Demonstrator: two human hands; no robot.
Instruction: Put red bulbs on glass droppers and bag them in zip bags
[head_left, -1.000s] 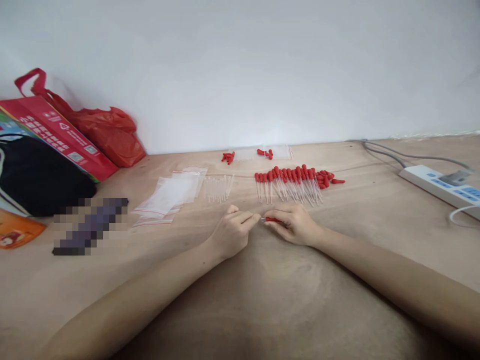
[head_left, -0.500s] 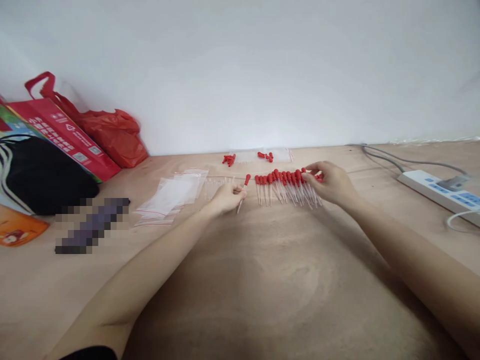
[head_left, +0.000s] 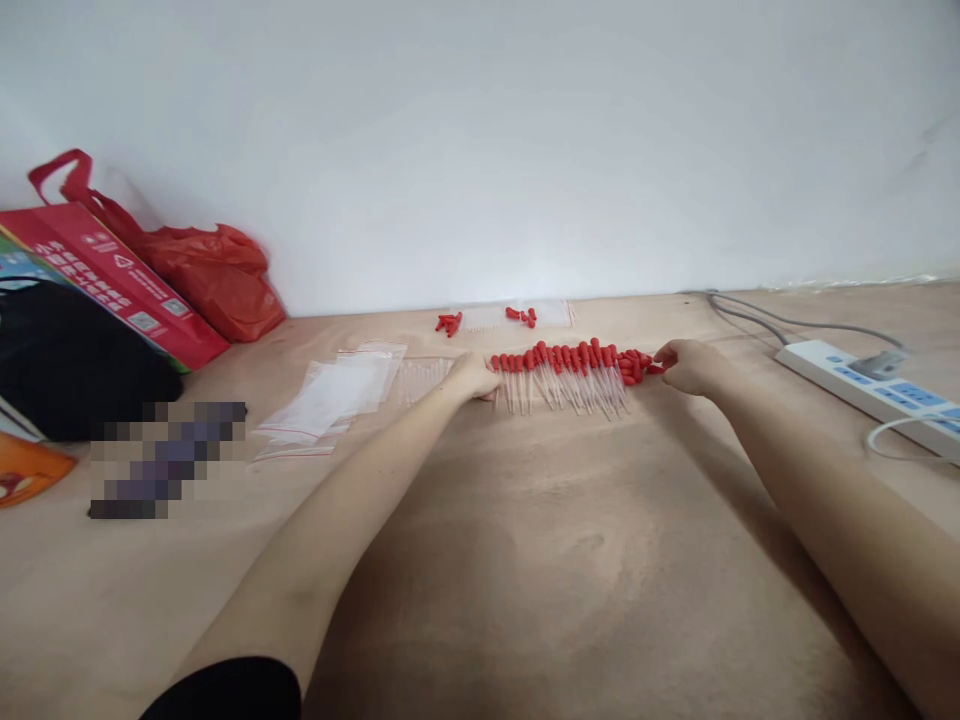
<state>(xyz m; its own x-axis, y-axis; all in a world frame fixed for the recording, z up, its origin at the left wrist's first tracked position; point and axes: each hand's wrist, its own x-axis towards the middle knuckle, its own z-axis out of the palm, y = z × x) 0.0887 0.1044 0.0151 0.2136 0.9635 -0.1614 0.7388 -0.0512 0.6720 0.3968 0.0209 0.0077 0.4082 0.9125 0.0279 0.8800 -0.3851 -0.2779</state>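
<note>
At the far left stood one red printed bag (head_left: 97, 270), with one black bag (head_left: 82, 360) in front of it and one orange packet (head_left: 30, 470) nearest the viewer. One red plastic bag (head_left: 217, 285) slumped against the wall (head_left: 480, 150). One dark, pixelated object (head_left: 169, 455) lay on the wooden table (head_left: 480, 580). Next came several clear zip bags (head_left: 337, 395), overlapping too much to count, then one row of bare clear tubes (head_left: 420, 382), also uncountable.

At the back, one small cluster of red bulbs (head_left: 448, 324) lay at the left end of a clear pouch (head_left: 555, 313), and a few more bulbs (head_left: 525, 316) lay on it.

The left hand (head_left: 472, 377) had its fingers closed together around the leftmost dropper (head_left: 495, 362). The droppers (head_left: 583, 353), roughly fifteen or more, lay in one row in the middle of the table, between the two hands. They had glossy red bulb tops pointing to the wall and thin, clear stems fanning toward the viewer, some crossing.

Loose red bulbs (head_left: 634, 368) were heaped just beside the row's right end. The right hand (head_left: 686, 368) pinched one red bulb (head_left: 656, 368) between thumb and fingertips. Farther right lay one white power strip (head_left: 900, 400) with one grey plug (head_left: 881, 363) and one white cable (head_left: 872, 438).
</note>
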